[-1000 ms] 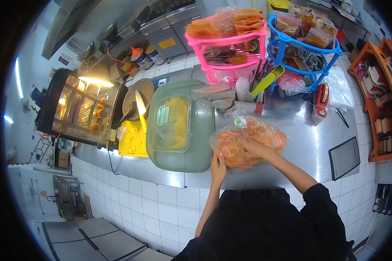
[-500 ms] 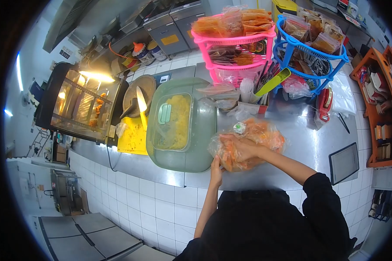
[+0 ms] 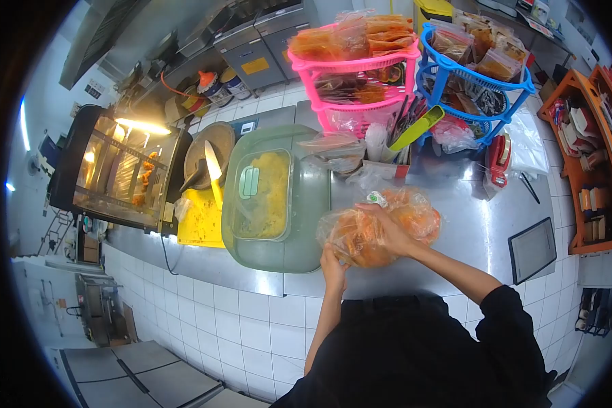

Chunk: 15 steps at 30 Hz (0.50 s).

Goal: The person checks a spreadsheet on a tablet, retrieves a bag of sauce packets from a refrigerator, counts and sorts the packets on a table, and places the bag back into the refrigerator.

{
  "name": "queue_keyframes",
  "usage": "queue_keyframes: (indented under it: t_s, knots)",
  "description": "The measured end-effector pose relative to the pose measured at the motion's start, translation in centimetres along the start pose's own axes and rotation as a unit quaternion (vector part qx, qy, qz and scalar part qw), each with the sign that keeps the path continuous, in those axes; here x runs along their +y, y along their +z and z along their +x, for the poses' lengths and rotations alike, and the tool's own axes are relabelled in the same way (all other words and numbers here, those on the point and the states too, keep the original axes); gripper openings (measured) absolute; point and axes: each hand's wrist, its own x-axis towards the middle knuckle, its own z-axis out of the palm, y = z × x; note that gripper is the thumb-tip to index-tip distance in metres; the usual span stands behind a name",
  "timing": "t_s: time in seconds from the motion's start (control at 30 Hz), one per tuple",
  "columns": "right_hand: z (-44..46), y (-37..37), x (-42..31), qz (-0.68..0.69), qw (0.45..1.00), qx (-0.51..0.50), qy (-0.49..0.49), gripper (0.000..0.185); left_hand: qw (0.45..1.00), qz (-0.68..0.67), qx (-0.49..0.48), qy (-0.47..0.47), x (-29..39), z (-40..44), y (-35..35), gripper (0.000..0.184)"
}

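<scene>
A clear plastic bag (image 3: 357, 234) of orange food lies on the steel counter in front of me. My left hand (image 3: 334, 269) is closed on the bag's near left edge. Across the middle of the bag, my right hand (image 3: 389, 233) grips the plastic from above, its fingers partly hidden. Just beyond it, a second orange-filled clear bag (image 3: 418, 214) touches the first one. A small round white-and-green label (image 3: 377, 198) shows by my right fingertips. Left of the bags stands a green lidded tub (image 3: 309, 217), with a clear-lidded container of yellow food (image 3: 268, 194) on top.
A yellow cutting board (image 3: 200, 224) and a knife (image 3: 213, 166) lie left of the tub, near a lit display warmer (image 3: 115, 170). Pink (image 3: 353, 64) and blue (image 3: 479, 75) basket racks hold packets at the back. A tablet (image 3: 532, 250) sits at the right.
My right hand has risen slightly and turned, with its fingers now gathered on the bag. My left hand stays at the bag's edge. The whole view has shifted a little.
</scene>
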Motion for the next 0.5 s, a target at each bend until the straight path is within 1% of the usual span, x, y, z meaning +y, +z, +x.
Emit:
queue_keyframes:
  t_s: [0.03, 0.13, 0.2, 0.3, 0.4, 0.5]
  knots:
    - [-0.5, -0.4, -0.6, -0.002, 1.0, 0.005, 0.002, 0.07, 1.0, 0.008, 0.0, 0.003, 0.1, 0.0, -0.1, 0.05]
    - [-2.4, -1.6, -1.5, -0.003, 1.0, 0.03, 0.009, 0.066, 0.999, -0.033, 0.038, -0.004, 0.1, 0.3, -0.2, 0.049]
    - [-3.9, -2.9, -1.6, -0.002, 0.998, 0.056, 0.014, 0.066, 0.998, -0.012, 0.056, 0.002, 0.1, 0.5, -0.2, 0.049]
    - [-6.3, -4.8, -3.6, -0.014, 0.996, 0.074, 0.056, 0.064, 0.998, 0.014, 0.06, 0.002, -0.2, 1.0, -0.1, 0.051]
    - [-8.4, -5.6, -5.0, -0.016, 0.992, 0.085, 0.095, 0.057, 0.996, 0.053, 0.07, 0.007, -0.1, 1.3, 1.1, 0.05]
    - [-9.7, -4.9, -4.9, -0.03, 0.983, 0.163, 0.077, 0.04, 0.995, 0.065, 0.07, -0.011, -0.3, 1.7, 1.7, 0.051]
